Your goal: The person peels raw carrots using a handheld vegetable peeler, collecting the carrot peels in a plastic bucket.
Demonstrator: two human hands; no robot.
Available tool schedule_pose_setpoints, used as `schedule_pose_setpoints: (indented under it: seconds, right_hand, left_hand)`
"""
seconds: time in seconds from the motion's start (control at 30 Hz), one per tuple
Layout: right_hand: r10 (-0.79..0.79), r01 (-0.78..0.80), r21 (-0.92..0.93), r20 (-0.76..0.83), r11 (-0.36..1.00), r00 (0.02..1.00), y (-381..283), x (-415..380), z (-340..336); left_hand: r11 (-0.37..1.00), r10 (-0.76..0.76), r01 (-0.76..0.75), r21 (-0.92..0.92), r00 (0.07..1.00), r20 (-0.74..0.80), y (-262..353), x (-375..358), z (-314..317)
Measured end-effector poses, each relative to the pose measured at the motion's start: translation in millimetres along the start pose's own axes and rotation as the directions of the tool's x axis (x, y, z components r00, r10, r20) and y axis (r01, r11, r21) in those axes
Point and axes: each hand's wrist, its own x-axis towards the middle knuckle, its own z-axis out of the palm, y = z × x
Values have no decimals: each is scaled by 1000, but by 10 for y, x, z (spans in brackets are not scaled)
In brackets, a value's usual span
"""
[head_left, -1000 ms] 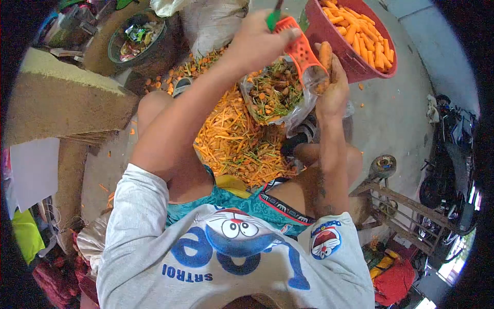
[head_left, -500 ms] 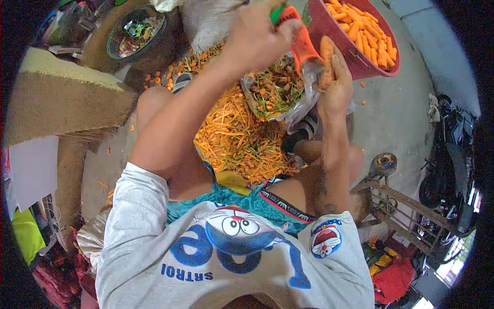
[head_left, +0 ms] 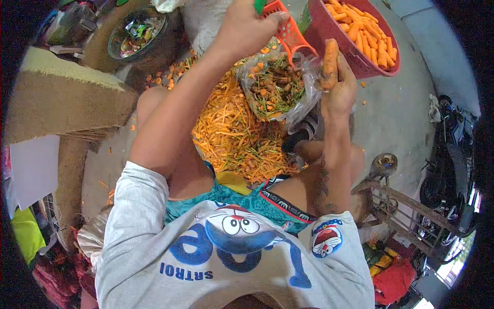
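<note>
My left hand [head_left: 241, 32] is closed around an orange peeler [head_left: 289, 34] with a green part at its top end. In my right hand [head_left: 341, 93] a carrot [head_left: 330, 63] stands nearly upright, its lower end in my fingers. A small gap lies between the peeler's lower end and the carrot. Below the peeler, a clear plastic bag [head_left: 307, 98] holds carrot tops and end pieces. Orange peelings [head_left: 231, 129] lie heaped between my legs. Close to my right hand is a red tub [head_left: 355, 56] filled with peeled carrots [head_left: 363, 31].
A dark bin [head_left: 116, 44] with wrappers stands at the upper left, near cut carrot pieces [head_left: 164, 80] on the floor. To the left is a brown padded block [head_left: 62, 103]. A metal-framed cart [head_left: 396, 206] with a wheel sits at the right, near a motorcycle [head_left: 442, 170].
My left hand and the peeler have moved up and left, away from the carrot. My right hand has shifted slightly right and lower, with the carrot still in it.
</note>
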Motion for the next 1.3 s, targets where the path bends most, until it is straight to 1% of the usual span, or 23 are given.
schedule_pose_setpoints:
  seconds: [0.07,0.1,0.17,0.2,0.27,0.3,0.37,0.5,0.6,0.67,0.7,0.73,0.8,0.93,0.97,1.0,1.07,1.1,1.13,1.17,1.2,1.23,1.3]
  right_hand:
    - [-23,24,15,-39,1000,999,51,51,22]
    - [-42,44,26,-76,999,996,53,50,51]
    - [-40,41,12,-83,999,996,28,11,67]
    - [-40,40,0,-89,999,995,-12,-10,85]
    - [-25,25,-6,-87,1000,996,-116,-70,103]
    - [-14,13,-11,-86,1000,996,-146,-86,108]
    - [-24,23,-10,-103,1000,994,-148,-72,120]
    - [-89,93,30,-117,995,989,-94,-53,161]
    - [75,-67,138,-55,988,996,-131,-131,155]
    - [158,-150,201,-23,968,987,-230,-166,145]
    - [234,-229,263,14,937,972,-265,-169,138]
    - [230,-226,266,14,937,973,-269,-161,119]
    - [290,-298,309,73,903,954,-271,-150,81]
    - [302,-316,332,95,889,949,-308,-184,194]
    - [346,-337,342,35,877,938,-382,-233,279]
    - [388,-354,354,-27,866,921,-447,-283,353]
    - [365,-342,333,-9,879,931,-511,-398,432]
    - [344,-330,312,8,891,939,-521,-431,436]
    - [349,-333,311,6,890,937,-483,-436,363]
    - [275,-341,380,219,860,936,-413,-422,237]
    - [168,-361,444,417,820,893,-371,-403,170]
    - [163,-360,449,419,818,893,-325,-380,126]
    - [285,-425,432,352,795,891,-286,-327,62]
  left_hand:
    - [964,-120,130,-231,991,57,-45,-8,61]
    - [964,-121,131,-233,991,59,-32,-16,87]
    - [997,-54,63,-52,986,159,-1,-48,121]
    - [996,-57,66,-53,986,155,11,-37,93]
    - [980,-97,82,183,992,78,51,9,14]
    - [980,-95,79,185,992,81,74,12,2]
    - [991,-133,132,-12,991,-28,116,16,-7]
    - [971,-81,92,-219,995,61,-34,-35,121]
    - [997,31,-20,-72,988,149,-62,-21,104]
    - [973,39,-47,228,998,43,-75,87,-10]
    - [979,200,-184,91,953,-228,-106,82,50]
    - [978,204,-187,94,952,-227,-136,98,34]
    - [973,-15,-6,-231,996,-86,-162,123,-25]
    - [940,-27,44,-339,998,55,-246,40,184]
    - [920,43,-55,-388,998,-38,-292,1,343]
    - [920,42,-54,-387,998,-39,-237,-26,314]
    - [955,296,-288,-70,938,180,-53,-63,201]
    - [967,201,-156,-199,953,229,-82,-5,166]
    - [968,197,-152,-201,953,229,-194,111,116]
    - [969,196,-199,-145,980,-30,-319,265,47]
    - [970,202,-232,-75,936,-288,-334,332,-2]
    - [969,207,-235,-69,935,-287,-360,325,-6]
    - [877,-58,-14,-480,989,-134,-368,302,30]
